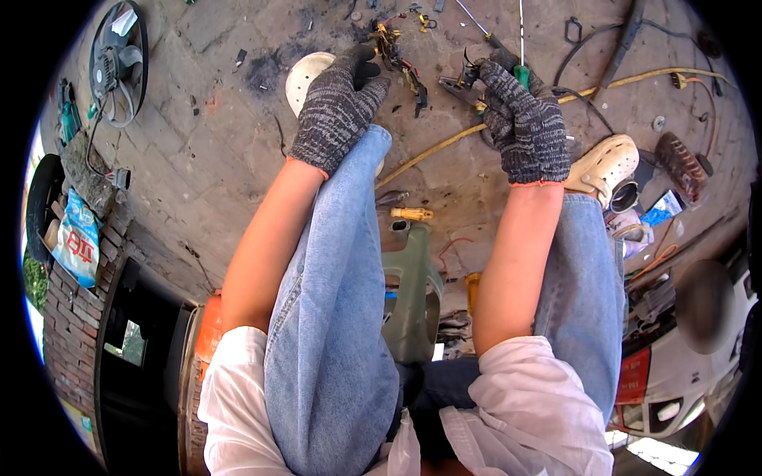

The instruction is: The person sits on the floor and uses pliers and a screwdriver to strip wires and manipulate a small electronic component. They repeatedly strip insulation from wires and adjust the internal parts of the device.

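My left hand (340, 103), in a grey-black knit glove, is curled above the beige clog on my left foot (302, 83). Its fingertips come close to a tangled bundle of wires and connectors (401, 63); whatever they pinch, if anything, is hidden. Gloved the same way, my right hand (525, 131) is closed around what looks like a pair of pliers (459, 89), jaws pointing left. A small black curved piece (470, 70) shows by those jaws. Just beyond these fingers is a screwdriver with a green handle (521, 75), partly hidden by the glove.
A yellow hose (436, 148) crosses the paved ground. Below it are a yellow-handled tool (411, 213) and a green plastic stool (409, 278). A round fan (117, 67) lies far left; a blue-white bag (77, 238) rests by bricks. Dark cables (591, 40) lie far right.
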`<action>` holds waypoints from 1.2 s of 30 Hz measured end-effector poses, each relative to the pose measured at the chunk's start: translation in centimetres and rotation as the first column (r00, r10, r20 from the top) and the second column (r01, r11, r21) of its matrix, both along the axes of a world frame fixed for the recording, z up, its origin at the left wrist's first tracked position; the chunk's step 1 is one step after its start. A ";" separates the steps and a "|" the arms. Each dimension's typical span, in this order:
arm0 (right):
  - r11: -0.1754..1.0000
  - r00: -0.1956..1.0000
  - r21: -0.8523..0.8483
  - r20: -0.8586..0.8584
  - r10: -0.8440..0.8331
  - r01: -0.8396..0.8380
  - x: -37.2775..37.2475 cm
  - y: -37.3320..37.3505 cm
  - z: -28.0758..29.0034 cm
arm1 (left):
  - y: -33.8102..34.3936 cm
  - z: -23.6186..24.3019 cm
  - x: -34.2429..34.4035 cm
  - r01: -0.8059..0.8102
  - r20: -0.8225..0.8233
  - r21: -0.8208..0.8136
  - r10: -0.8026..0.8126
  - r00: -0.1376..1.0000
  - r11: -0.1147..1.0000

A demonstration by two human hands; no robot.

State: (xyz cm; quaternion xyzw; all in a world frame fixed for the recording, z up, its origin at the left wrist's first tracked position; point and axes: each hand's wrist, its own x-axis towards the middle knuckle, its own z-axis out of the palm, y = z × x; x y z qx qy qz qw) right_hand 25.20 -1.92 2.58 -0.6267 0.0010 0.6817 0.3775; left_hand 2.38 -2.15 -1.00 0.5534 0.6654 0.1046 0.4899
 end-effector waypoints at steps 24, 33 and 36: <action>0.914 0.900 0.248 0.380 0.213 -0.321 -3.4 0.2 5.9 | 2.2 9.0 3.6 -0.332 0.488 -0.274 0.428 0.761 0.903; 0.863 0.747 0.001 0.501 0.437 -0.506 -3.9 -4.8 0.4 | 2.2 -0.8 0.9 -0.087 0.032 0.068 0.085 0.996 0.994; 0.879 0.818 0.064 0.405 0.409 -0.472 -4.8 -4.8 -0.1 | 3.8 1.3 -0.2 -0.165 0.112 0.102 0.154 0.982 0.981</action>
